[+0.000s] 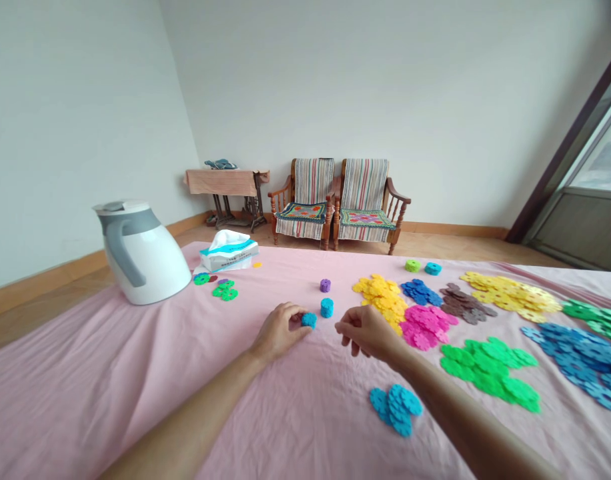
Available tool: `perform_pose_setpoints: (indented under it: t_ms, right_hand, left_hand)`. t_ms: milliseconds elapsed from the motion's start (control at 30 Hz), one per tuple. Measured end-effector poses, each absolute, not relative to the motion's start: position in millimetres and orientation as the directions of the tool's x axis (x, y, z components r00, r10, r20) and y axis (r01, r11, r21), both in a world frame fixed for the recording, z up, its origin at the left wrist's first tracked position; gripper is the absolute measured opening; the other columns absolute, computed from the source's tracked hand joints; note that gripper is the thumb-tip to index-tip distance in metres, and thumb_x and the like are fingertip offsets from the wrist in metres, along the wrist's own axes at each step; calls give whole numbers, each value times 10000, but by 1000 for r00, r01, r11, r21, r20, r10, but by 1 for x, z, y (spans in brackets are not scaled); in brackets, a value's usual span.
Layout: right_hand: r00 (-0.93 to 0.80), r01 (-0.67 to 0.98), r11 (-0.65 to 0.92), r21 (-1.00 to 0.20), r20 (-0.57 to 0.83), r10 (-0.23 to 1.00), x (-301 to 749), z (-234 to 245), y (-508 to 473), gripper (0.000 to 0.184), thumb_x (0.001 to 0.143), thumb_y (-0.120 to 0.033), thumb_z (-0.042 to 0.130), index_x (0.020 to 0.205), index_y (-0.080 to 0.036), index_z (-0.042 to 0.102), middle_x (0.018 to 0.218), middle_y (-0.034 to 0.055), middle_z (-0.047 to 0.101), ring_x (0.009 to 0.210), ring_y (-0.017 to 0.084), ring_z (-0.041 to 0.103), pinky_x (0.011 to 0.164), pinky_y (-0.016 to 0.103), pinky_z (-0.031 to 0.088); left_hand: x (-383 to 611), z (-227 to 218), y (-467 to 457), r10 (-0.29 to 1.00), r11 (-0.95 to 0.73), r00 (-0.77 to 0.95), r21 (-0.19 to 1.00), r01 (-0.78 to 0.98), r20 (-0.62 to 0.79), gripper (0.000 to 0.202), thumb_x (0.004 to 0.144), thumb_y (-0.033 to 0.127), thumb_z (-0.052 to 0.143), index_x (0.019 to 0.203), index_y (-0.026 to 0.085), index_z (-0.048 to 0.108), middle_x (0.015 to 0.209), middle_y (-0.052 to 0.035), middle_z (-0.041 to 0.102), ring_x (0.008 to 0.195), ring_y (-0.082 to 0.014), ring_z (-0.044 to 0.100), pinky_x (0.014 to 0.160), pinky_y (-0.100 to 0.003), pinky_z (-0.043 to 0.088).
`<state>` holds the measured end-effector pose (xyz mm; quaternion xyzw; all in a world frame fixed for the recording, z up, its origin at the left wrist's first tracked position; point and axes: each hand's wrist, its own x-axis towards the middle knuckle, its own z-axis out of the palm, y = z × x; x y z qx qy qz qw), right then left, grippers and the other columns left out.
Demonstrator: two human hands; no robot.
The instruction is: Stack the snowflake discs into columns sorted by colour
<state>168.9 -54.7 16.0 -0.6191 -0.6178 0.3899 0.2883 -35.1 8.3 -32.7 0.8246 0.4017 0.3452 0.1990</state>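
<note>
Evidently the left hand (281, 331) has the blue stack (308, 321), a short pile of thin discs pinched between thumb and fingers, low over the pink cloth (285, 427); whether its underside touches down I can't tell from where I stand. Just across from it is the right hand (369, 327), fingers curled inward, and I can't make out whether anything is caught in them. The discs look like plastic, so I'd expect them to be light, stiff, a bit slick and hard to break. A stack would be best taken round its rim, thumb on one side and fingertips opposite; squeezed off-centre, it might shear apart if the layers are loose. Just beyond stand a second blue stack (327, 307) and a purple stack (325, 285), while loose blue discs (400, 407) lie nearer the person. The cloth is creased, and I wouldn't count on it as a level footing. Yellow (383, 297), pink (428, 327) and green heaps (480, 365) spread to the right; a white jug (153, 260) and a tissue box (230, 256) are over on the left. Past the far edge, two striped chairs (364, 190) and a draped stand (221, 183) keep close to a pale wall (265, 80).
</note>
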Motion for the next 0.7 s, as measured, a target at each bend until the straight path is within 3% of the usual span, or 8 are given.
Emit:
perform_pose_setpoints:
  t_ms: [67, 133, 200, 300, 367, 467, 600, 700]
  right_hand:
    - [-244, 664, 68, -745, -129, 961, 193, 28, -75, 72, 688, -225, 575, 694, -154, 586, 599, 11, 621, 521, 106, 585, 434, 177, 390]
    - [-316, 763, 180, -621, -114, 942, 216, 36, -98, 220, 616, -220, 648, 829, -176, 616, 786, 37, 652, 709, 155, 615, 569, 227, 457]
    - [-329, 822, 198, -535, -162, 930, 233, 37, -123, 387, 623, -216, 647, 1007, -220, 594, 1004, 62, 635, 881, 201, 605, 724, 304, 480]
    - [-197, 904, 100, -416, -197, 961, 247, 26, -155, 629, 634, -254, 661, 1239, -239, 493, 1311, 117, 480, 1227, 308, 408, 983, 448, 353]
    - [-160, 913, 62, -403, -215, 963, 248, 14, -169, 680, 669, -275, 638, 1313, -221, 426, 1370, 127, 418, 1307, 323, 289, 1042, 474, 280]
    - [-141, 895, 54, -443, -165, 976, 240, -1, -175, 630, 689, -267, 617, 1291, -200, 441, 1325, 135, 453, 1289, 309, 323, 1022, 438, 321]
    - [-197, 833, 133, -538, -62, 979, 219, -2, -165, 400, 688, -157, 577, 1085, -198, 543, 1089, 85, 547, 950, 195, 566, 820, 313, 445]
    - [-204, 806, 149, -573, -31, 979, 206, 5, -152, 284, 696, -140, 568, 976, -192, 561, 992, 57, 540, 833, 156, 556, 732, 273, 431]
  left_hand:
    - [-35, -33, 9, 800, -597, 437, 610, 520, 410, 324, 676, 200, 704, 995, 198, 644, 901, -31, 634, 844, -182, 572, 774, -273, 447]
    - [-34, -34, 9, 800, -597, 437, 615, 515, 411, 348, 682, 196, 701, 1023, 195, 631, 926, -35, 634, 848, -179, 571, 779, -273, 448]
    - [-34, -35, 9, 800, -597, 440, 619, 510, 409, 336, 697, 193, 688, 1027, 195, 627, 930, -34, 634, 834, -172, 571, 774, -270, 449]
    - [-33, -35, 10, 797, -599, 443, 621, 505, 409, 305, 719, 191, 665, 1022, 199, 627, 919, -29, 632, 820, -165, 570, 762, -263, 449]
    - [-33, -35, 11, 795, -603, 449, 620, 503, 409, 273, 730, 198, 655, 1002, 202, 635, 895, -24, 630, 811, -163, 570, 754, -260, 447]
    - [-33, -34, 11, 792, -606, 454, 615, 505, 408, 231, 741, 207, 644, 972, 205, 647, 857, -20, 625, 797, -164, 567, 741, -260, 444]
    - [-33, -33, 10, 791, -608, 457, 610, 508, 407, 240, 740, 200, 639, 981, 208, 644, 866, -18, 626, 803, -164, 569, 742, -257, 443]
    - [-33, -33, 10, 793, -605, 454, 611, 511, 406, 239, 738, 212, 643, 977, 203, 644, 868, -21, 629, 801, -165, 571, 743, -258, 446]
